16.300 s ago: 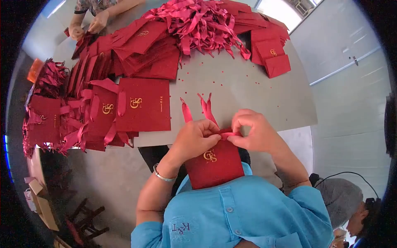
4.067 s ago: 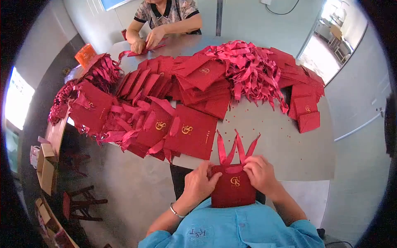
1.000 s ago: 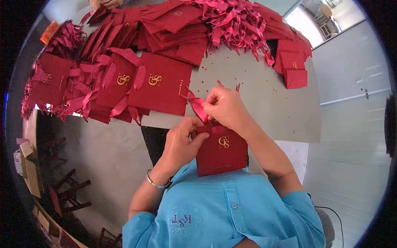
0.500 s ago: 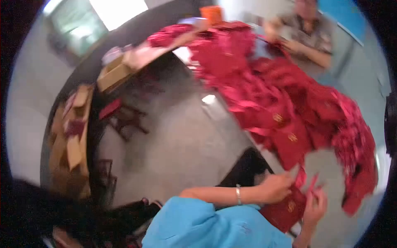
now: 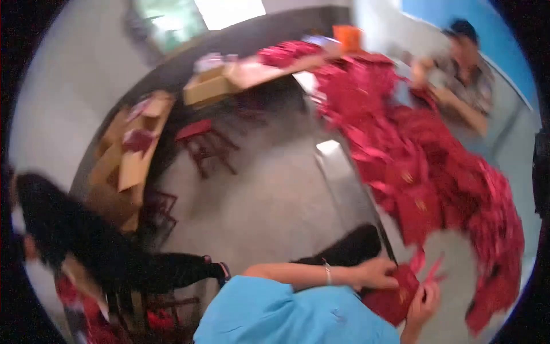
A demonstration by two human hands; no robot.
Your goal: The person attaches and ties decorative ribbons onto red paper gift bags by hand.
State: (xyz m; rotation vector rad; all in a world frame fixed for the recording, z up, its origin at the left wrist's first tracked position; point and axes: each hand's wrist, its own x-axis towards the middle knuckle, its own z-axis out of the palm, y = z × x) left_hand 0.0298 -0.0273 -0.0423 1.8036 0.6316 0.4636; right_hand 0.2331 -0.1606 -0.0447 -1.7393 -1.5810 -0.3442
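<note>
A dark red pouch with a small gold mark lies close to the blue shirt, between my two hands. My left hand, below a bracelet at the wrist, is closed on the pouch's upper left edge. On the right side of the pouch, my right hand has its fingers curled around the edge, near a pink ribbon. Another ribbon end rises from the top of the pouch. Motion blur hides the fingertips.
A big heap of red pouches covers the table beyond my hands. Across it sits a person in a cap. Cardboard boxes, a red stool and an orange container stand farther off. Another person's dark-clothed legs are at left.
The view has swung left, so the room appears shifted right. My left hand has lowered onto the pouch, and my right hand has come nearer to it. More of the person at left shows.
</note>
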